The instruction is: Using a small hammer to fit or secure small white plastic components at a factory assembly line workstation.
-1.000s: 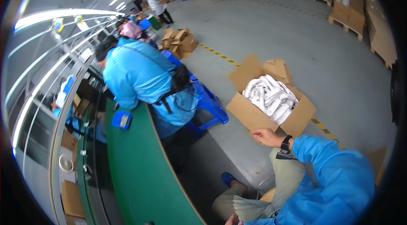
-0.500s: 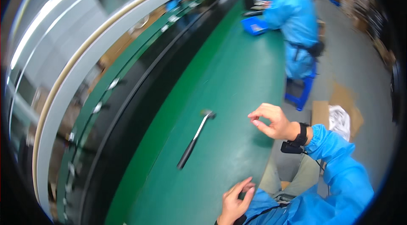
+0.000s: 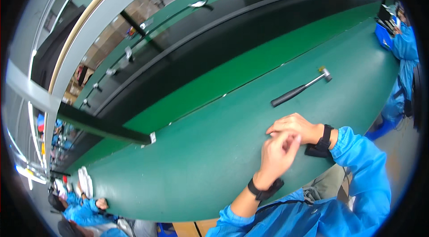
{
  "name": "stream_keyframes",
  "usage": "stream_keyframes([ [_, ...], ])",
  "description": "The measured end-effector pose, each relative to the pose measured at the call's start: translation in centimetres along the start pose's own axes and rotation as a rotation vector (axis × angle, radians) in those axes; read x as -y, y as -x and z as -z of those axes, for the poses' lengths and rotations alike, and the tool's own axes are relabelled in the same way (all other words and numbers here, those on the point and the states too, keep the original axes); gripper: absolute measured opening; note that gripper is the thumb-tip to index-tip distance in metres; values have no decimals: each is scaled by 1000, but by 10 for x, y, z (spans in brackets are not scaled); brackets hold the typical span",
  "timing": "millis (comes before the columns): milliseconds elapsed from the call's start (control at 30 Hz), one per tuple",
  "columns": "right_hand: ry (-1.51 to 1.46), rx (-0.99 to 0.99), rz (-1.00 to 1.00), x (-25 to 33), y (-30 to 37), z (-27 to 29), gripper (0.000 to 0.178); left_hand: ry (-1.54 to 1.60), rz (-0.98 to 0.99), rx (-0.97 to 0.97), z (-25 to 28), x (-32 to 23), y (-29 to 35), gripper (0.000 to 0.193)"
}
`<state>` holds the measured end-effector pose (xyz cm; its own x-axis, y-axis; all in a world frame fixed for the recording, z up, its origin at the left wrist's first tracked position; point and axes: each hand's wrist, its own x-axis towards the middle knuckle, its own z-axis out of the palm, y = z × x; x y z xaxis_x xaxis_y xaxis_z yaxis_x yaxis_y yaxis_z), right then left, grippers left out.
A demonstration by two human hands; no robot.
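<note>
Over the near part of the green work table [image 3: 201, 165], my two hands are close together, overlapping in view. My left hand [image 3: 278, 156] is raised with its fingers loosely bent and the thumb apart. Just behind it, my right hand [image 3: 295, 128] has its fingers stretched to the left, the tips partly covered by the left hand. Neither shows anything in its fingers; whether the hands touch, I cannot tell. Beyond them lies a hammer [image 3: 301, 90] with a black grip, a silver shaft and its head to the right. A small yellowish piece [image 3: 321, 69] is beside the head.
A dark conveyor belt [image 3: 232, 20] runs along the far side. A dark post [image 3: 105, 123] meets the table at the left. One co-worker [image 3: 404, 54] is at the far right, near a blue bin [image 3: 383, 36]; other people [image 3: 82, 210] sit at the lower left beside white pieces [image 3: 85, 182].
The view has swung left, so the hammer now appears farther right. My left hand has come up from the table's near edge to my right hand, and the people at the lower left have come into view.
</note>
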<state>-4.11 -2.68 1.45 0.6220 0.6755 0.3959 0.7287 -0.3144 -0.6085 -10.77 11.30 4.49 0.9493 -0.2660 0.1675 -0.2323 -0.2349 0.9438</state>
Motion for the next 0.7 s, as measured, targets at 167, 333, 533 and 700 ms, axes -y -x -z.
stream_keyframes([
  [167,-171,-11,-190,-14,10,-2,7,197,102,-180,1,40,-16,16],
  [333,-215,-8,-186,-10,7,2,7,305,152,-169,4,57,-19,19],
  [533,-307,-56,-221,-14,11,4,8,253,155,-154,0,69,-28,21],
  [700,-350,-47,-210,-18,15,6,9,255,214,-170,-2,62,-29,22],
])
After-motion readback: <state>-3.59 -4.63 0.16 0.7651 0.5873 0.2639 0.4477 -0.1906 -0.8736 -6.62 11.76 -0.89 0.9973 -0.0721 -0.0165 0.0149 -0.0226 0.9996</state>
